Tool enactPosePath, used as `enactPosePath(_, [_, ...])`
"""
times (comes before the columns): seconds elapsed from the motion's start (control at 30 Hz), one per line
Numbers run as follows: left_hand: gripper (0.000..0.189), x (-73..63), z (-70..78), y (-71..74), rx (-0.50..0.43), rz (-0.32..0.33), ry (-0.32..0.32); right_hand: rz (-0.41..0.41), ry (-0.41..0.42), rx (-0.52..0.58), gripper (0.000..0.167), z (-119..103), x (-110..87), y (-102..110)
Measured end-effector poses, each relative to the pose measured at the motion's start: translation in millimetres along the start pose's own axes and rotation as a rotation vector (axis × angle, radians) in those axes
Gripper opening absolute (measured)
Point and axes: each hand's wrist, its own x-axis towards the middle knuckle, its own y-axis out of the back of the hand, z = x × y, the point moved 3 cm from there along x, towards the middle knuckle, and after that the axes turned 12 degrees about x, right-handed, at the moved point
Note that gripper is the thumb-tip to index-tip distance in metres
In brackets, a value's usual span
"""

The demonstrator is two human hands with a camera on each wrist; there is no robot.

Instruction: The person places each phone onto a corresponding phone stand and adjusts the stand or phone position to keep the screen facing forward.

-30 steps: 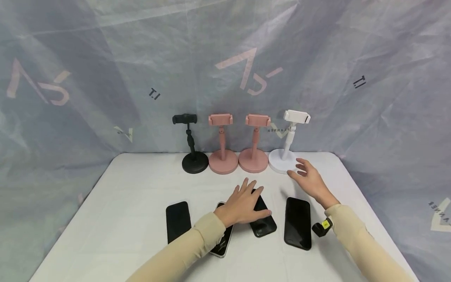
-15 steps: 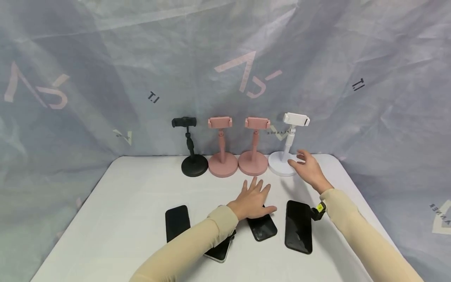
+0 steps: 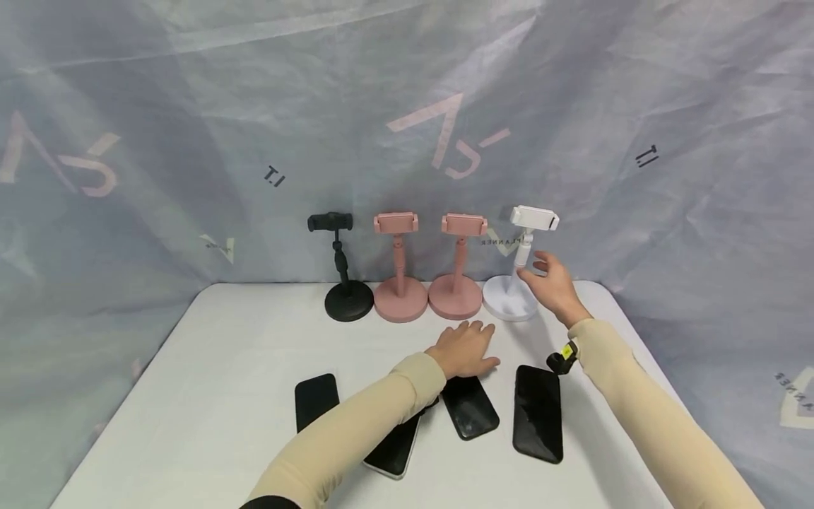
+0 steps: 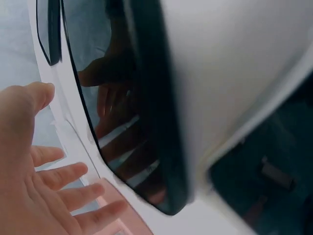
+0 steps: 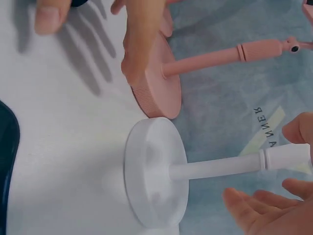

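Observation:
My right hand (image 3: 553, 286) is held beside the post of the white phone stand (image 3: 509, 305), its thumb and fingers apart. In the right wrist view, the right hand's fingers (image 5: 239, 205) and thumb lie on either side of the stand's post (image 5: 220, 168), with a gap showing below it. My left hand (image 3: 464, 350), fingers spread, hovers above the far end of a black phone (image 3: 472, 413). Seen from the left wrist, the hand (image 4: 34, 196) holds nothing, and a dark phone screen (image 4: 112, 117) reflects it.
Two pink phone stands (image 3: 400, 300) and a black one (image 3: 348, 302) stand in a row at the table's back edge. More phones lie face up: one at right (image 3: 537, 417), a silver-edged one (image 3: 393, 452) partly under the left sleeve, one at left (image 3: 316, 396). A grey curtain hangs behind.
My right hand has moved up and away from me, from the white stand's base to its post. The left hand has shifted right and slightly forward over the phone.

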Motion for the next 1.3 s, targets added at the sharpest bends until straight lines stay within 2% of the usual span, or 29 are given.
enactPosePath(0.2, [0.063, 19.7, -9.7, 4.7, 0.085, 0.049, -0.013, 0.005, 0.014, 0.004, 0.074, -7.8, 9.2, -5.8])
enactPosePath(0.27, [0.061, 24.9, -12.1, 6.4, 0.082, 0.054, -0.016, 0.009, 0.020, 0.010, 0.073, -9.8, 10.7, -6.3])
enactPosePath(0.47, [0.061, 38.4, -15.5, 9.9, 0.032, 0.012, 0.014, 0.052, 0.084, 0.061, 0.066, -14.8, 16.8, -3.9])
enactPosePath(0.63, [0.058, 43.7, -10.5, 2.9, 0.056, 0.014, 0.032, 0.083, 0.150, 0.079, 0.058, -12.5, 21.0, -11.0])
enactPosePath(0.77, [0.056, 42.9, -2.8, -5.4, 0.146, 0.045, 0.029, 0.073, 0.140, 0.087, 0.053, -5.3, 21.9, -21.1])
enactPosePath(0.87, [0.057, 42.7, 5.4, -7.6, 0.175, 0.040, 0.025, 0.073, 0.126, 0.086, 0.051, 0.6, 21.7, -22.8])
enactPosePath(1.0, [0.061, 46.6, 16.3, -4.6, 0.156, -0.007, 0.035, 0.099, 0.139, 0.053, 0.046, 4.8, 22.0, -17.3])
enactPosePath(1.13, [0.060, 54.0, 20.4, -3.1, 0.142, -0.038, 0.083, 0.120, 0.166, 0.006, 0.042, 3.8, 25.6, -12.9])
enactPosePath(1.23, [0.055, 59.7, 19.8, -5.8, 0.134, -0.040, 0.107, 0.123, 0.178, -0.018, 0.041, 1.3, 28.5, -11.7])
enactPosePath(1.3, [0.049, 62.4, 18.6, -7.5, 0.117, -0.027, 0.100, 0.126, 0.185, -0.034, 0.040, -0.4, 29.5, -10.4])
